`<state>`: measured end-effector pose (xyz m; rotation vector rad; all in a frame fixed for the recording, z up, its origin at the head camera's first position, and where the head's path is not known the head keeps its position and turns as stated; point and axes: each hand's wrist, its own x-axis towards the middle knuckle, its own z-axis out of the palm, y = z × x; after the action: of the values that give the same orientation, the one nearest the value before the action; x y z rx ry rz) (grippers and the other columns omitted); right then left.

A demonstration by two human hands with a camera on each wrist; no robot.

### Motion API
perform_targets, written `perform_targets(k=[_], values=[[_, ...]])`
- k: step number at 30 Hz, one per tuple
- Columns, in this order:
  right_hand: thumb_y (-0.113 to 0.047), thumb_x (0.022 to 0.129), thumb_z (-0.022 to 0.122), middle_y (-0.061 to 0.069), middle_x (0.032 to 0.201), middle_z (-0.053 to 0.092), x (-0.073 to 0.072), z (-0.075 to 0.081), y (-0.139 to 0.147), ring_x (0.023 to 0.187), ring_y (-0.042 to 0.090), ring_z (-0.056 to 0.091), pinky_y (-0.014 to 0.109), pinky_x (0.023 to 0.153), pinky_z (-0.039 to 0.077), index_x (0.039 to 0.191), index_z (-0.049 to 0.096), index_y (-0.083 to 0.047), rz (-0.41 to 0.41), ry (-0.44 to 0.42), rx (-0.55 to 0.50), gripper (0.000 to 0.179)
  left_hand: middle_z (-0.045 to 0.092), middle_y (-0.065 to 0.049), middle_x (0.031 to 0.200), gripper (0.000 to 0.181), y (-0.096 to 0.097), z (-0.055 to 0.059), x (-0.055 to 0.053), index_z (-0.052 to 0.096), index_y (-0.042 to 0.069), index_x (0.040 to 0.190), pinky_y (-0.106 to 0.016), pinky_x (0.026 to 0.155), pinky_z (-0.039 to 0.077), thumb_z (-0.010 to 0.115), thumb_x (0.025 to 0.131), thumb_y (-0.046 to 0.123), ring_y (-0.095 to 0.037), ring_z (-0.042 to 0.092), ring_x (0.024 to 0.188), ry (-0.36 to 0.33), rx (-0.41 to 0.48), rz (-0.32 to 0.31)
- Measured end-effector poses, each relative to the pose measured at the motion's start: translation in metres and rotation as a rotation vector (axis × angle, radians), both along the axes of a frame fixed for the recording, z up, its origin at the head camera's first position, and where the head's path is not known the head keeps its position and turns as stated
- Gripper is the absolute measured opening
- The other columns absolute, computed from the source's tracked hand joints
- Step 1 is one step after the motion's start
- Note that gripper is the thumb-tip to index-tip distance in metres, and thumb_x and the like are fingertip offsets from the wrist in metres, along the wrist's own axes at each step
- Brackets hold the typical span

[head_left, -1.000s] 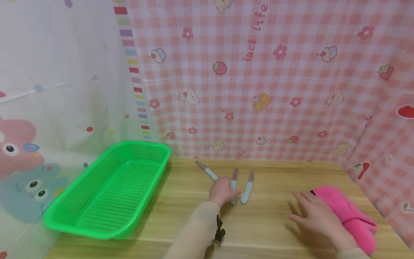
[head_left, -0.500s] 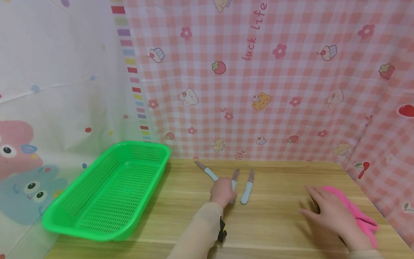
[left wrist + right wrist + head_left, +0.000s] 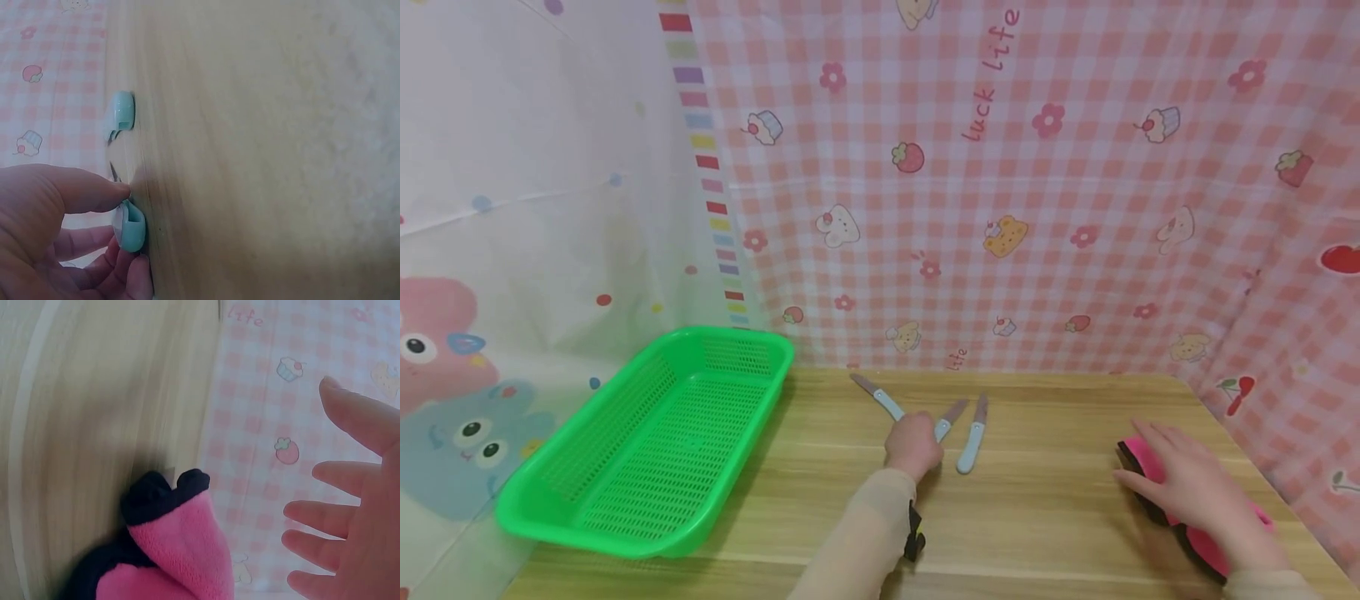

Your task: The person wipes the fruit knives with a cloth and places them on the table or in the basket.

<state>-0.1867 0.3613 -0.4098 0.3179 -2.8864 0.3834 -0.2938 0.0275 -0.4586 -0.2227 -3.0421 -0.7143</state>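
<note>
My left hand (image 3: 912, 446) pinches the handle of the middle knife (image 3: 950, 420), a small one with a pale blue handle, on the wooden table. The left wrist view shows thumb and fingers around that handle (image 3: 131, 231). A second knife (image 3: 973, 437) lies just right of it. Behind the hand, angled to the left, a third knife (image 3: 880, 397) has its handle end partly hidden. My right hand (image 3: 1195, 487) is over a folded pink fuzzy cloth (image 3: 181, 550) with black edging. Its fingers are spread, holding nothing; the right wrist view shows them apart from the cloth.
A green plastic basket (image 3: 775, 392) with perforated sides stands on the left of the table (image 3: 1037, 517). Patterned pink checked sheeting (image 3: 955, 192) hangs behind and to the right, and white printed sheeting (image 3: 550, 208) hangs on the left.
My left fingers have closed on the middle knife's handle, and its blade tip has swung right. My right hand has moved right, over the pink cloth, whose black edging now shows more.
</note>
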Motion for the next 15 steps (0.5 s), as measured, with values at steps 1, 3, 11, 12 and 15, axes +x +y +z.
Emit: perform_targets(k=[1,3,11,12,15], values=[[-0.042,0.086,0.076,0.04,0.131,0.046,0.0,0.0,0.002,0.12,0.058,0.04,0.071,0.094,0.033,0.141,0.042,0.011,-0.003,0.003,0.0,0.083,0.056,-0.005,0.074,0.017,0.0,0.0,0.0,0.06,0.006,0.084,-0.037,0.06,0.051,0.076,0.077,0.005,-0.022,0.055,0.07,-0.004,-0.001,0.0],[-0.044,0.086,0.075,0.04,0.132,0.046,-0.001,0.0,0.005,0.12,0.058,0.04,0.071,0.094,0.033,0.141,0.042,0.01,-0.017,0.001,0.004,0.084,0.056,-0.005,0.073,0.018,-0.001,0.001,0.0,0.06,0.006,0.085,-0.037,0.059,0.05,0.076,0.077,0.005,-0.022,0.054,0.069,-0.015,0.004,-0.004],[-0.045,0.087,0.073,0.041,0.135,0.042,-0.005,0.001,0.016,0.123,0.059,0.036,0.071,0.095,0.031,0.141,0.04,0.013,-0.05,-0.04,-0.009,0.086,0.058,-0.007,0.075,0.017,-0.003,0.006,0.001,0.061,0.004,0.088,-0.037,0.061,0.052,0.075,0.078,0.003,-0.021,0.054,0.068,-0.024,-0.007,-0.035],[-0.045,0.087,0.073,0.041,0.135,0.042,-0.005,0.001,0.017,0.123,0.059,0.035,0.071,0.095,0.03,0.141,0.04,0.013,-0.053,-0.043,-0.01,0.085,0.058,-0.007,0.075,0.016,-0.004,0.006,0.001,0.061,0.004,0.088,-0.037,0.061,0.052,0.074,0.079,0.003,-0.021,0.054,0.067,-0.025,-0.008,-0.039],[-0.045,0.088,0.072,0.041,0.135,0.041,-0.006,0.001,0.018,0.124,0.059,0.035,0.071,0.096,0.03,0.14,0.041,0.013,-0.055,-0.049,-0.015,0.084,0.058,-0.006,0.074,0.014,-0.004,0.006,0.0,0.061,0.004,0.087,-0.038,0.061,0.052,0.072,0.079,0.001,-0.02,0.053,0.066,-0.029,0.007,-0.048]])
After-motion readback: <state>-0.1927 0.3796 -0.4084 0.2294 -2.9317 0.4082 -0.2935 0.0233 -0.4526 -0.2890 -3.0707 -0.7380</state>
